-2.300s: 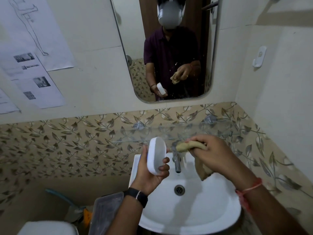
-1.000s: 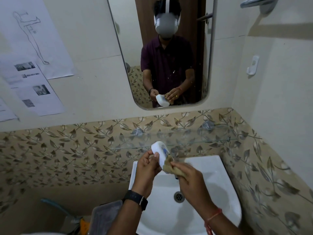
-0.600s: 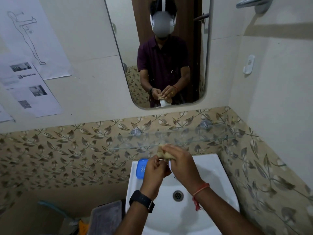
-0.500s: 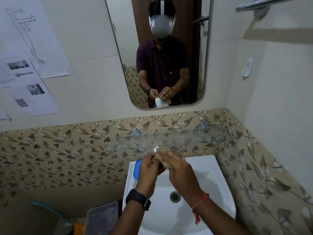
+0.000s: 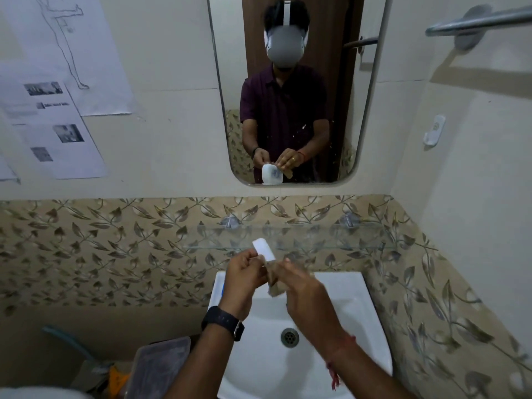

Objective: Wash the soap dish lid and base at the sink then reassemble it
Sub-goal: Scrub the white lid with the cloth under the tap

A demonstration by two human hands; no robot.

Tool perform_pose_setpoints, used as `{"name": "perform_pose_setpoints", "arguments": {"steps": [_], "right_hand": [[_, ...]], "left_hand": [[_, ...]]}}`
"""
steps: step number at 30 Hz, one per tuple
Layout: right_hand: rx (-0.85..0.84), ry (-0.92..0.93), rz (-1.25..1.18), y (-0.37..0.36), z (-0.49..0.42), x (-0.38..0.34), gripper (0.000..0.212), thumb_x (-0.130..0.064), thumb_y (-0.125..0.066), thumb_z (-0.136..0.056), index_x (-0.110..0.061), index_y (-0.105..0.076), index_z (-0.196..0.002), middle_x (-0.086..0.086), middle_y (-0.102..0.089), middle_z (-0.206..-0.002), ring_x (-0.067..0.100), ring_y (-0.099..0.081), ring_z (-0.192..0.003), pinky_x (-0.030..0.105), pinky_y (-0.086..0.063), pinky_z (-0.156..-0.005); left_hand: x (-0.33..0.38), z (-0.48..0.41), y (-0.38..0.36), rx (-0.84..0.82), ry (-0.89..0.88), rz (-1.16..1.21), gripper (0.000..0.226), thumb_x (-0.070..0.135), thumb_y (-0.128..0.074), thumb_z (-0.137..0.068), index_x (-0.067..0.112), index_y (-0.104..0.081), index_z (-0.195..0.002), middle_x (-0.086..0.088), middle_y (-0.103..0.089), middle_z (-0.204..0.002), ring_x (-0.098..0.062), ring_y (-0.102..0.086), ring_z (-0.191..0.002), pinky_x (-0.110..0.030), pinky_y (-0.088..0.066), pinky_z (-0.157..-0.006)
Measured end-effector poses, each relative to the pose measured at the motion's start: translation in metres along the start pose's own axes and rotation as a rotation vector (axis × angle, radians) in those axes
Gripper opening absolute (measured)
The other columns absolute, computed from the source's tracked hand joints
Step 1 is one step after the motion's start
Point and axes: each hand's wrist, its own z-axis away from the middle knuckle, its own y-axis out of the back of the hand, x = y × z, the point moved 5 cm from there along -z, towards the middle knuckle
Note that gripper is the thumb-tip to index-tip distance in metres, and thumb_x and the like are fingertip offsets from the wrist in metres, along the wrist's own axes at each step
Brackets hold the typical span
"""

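A soap dish piece [image 5: 263, 250] is scrubbed over a sink [image 5: 359, 283].
The left hand [image 5: 244, 272] pinches its lower end in a tight grip, long axis pointing to 11 o'clock; the right hand [image 5: 305, 292], at 3 o'clock, clutches a cloth [image 5: 275, 280] against it.

Dim soft light, towel rail [image 5: 478, 19] casting a shadow, right hand [image 5: 305, 289] motion-blurred, edges bent

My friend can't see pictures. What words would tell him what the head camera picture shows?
Over a white sink, the left hand holds a white soap dish part while the right hand holds a beige cloth against it. A mirror on the wall above reflects the person doing this.
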Motion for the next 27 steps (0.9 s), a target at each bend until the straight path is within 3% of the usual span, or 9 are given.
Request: {"name": "perform_pose_setpoints", "arguments": {"steps": [3,6,8,11,13,15,20,23,27], "right_hand": [[0.004,0.005,-0.008,-0.004,0.015,0.001,0.053,0.010,-0.044,-0.080,-0.011,-0.075,-0.119,0.006,-0.070,-0.132,0.008,-0.055,-0.132,0.021,-0.041,-0.113],[0.036,-0.031,-0.008,0.003,-0.014,0.002,0.052,-0.003,-0.037,-0.083,-0.004,-0.073,-0.121,0.012,-0.071,-0.129,0.017,-0.062,-0.125,0.009,-0.035,-0.113],[-0.011,-0.096,-0.017,0.008,-0.043,0.004,0.048,0.006,-0.045,-0.081,-0.002,-0.075,-0.118,0.016,-0.073,-0.124,0.026,-0.068,-0.118,0.013,-0.041,-0.106],[-0.137,-0.299,-0.128,0.012,-0.074,0.026,0.043,0.013,-0.052,-0.082,-0.007,-0.080,-0.108,0.011,-0.079,-0.107,0.024,-0.071,-0.099,0.015,-0.049,-0.085],[-0.219,-0.479,-0.290,0.011,-0.077,0.049,0.039,0.008,-0.054,-0.086,-0.014,-0.083,-0.101,0.008,-0.080,-0.097,0.021,-0.069,-0.089,0.023,-0.051,-0.074],[-0.261,-0.597,-0.470,0.010,-0.068,0.061,0.034,0.006,-0.056,-0.090,-0.015,-0.083,-0.096,0.007,-0.078,-0.090,0.020,-0.066,-0.083,0.026,-0.051,-0.070],[-0.265,-0.404,-0.456,0.024,-0.064,0.043,0.048,0.015,-0.050,-0.086,-0.018,-0.083,-0.097,0.000,-0.080,-0.103,0.012,-0.072,-0.100,0.021,-0.057,-0.088],[-0.338,-0.270,-0.402,0.027,-0.065,0.029,0.050,0.019,-0.048,-0.080,-0.014,-0.083,-0.096,-0.001,-0.079,-0.106,0.007,-0.070,-0.104,0.016,-0.054,-0.096],[-0.244,-0.516,-0.548,0.034,-0.061,0.049,0.053,0.013,-0.049,-0.089,-0.028,-0.082,-0.096,-0.003,-0.080,-0.105,0.016,-0.071,-0.104,0.026,-0.058,-0.090]], "left_hand": [[0.001,0.000,0.004,0.003,0.007,-0.044,0.022,0.000,-0.045,-0.103,-0.002,-0.063,-0.090,-0.019,-0.065,-0.074,-0.031,-0.062,-0.072,-0.036,-0.056,-0.068],[-0.004,0.010,-0.008,-0.143,0.067,-0.149,0.024,0.001,-0.045,-0.104,-0.007,-0.067,-0.095,-0.017,-0.073,-0.084,-0.024,-0.070,-0.074,-0.031,-0.059,-0.069],[-0.009,0.014,-0.014,-0.242,0.076,-0.227,0.024,-0.002,-0.042,-0.103,-0.013,-0.062,-0.098,-0.019,-0.068,-0.085,-0.026,-0.064,-0.077,-0.034,-0.056,-0.074],[-0.004,0.013,-0.015,-0.302,0.022,-0.265,0.023,0.005,-0.045,-0.101,-0.014,-0.058,-0.102,-0.023,-0.057,-0.084,-0.028,-0.054,-0.082,-0.044,-0.051,-0.077],[0.002,0.013,-0.010,-0.305,0.002,-0.239,0.024,0.007,-0.048,-0.104,-0.009,-0.064,-0.109,-0.037,-0.064,-0.095,-0.031,-0.061,-0.087,-0.052,-0.057,-0.085],[0.005,0.014,-0.006,-0.310,0.004,-0.200,0.023,0.006,-0.049,-0.105,-0.004,-0.068,-0.113,-0.037,-0.067,-0.110,-0.033,-0.067,-0.092,-0.053,-0.057,-0.093],[0.002,0.013,-0.005,-0.338,0.009,-0.251,0.021,0.007,-0.050,-0.104,-0.006,-0.066,-0.099,-0.022,-0.062,-0.083,-0.028,-0.054,-0.077,-0.032,-0.050,-0.068],[0.002,0.014,-0.007,-0.342,0.009,-0.235,0.021,0.004,-0.049,-0.105,-0.007,-0.065,-0.098,-0.016,-0.058,-0.081,-0.023,-0.049,-0.074,-0.027,-0.045,-0.064],[0.004,0.013,-0.007,-0.367,-0.016,-0.162,0.021,0.010,-0.051,-0.106,-0.004,-0.067,-0.106,-0.025,-0.067,-0.090,-0.028,-0.064,-0.083,-0.041,-0.058,-0.081]]}}
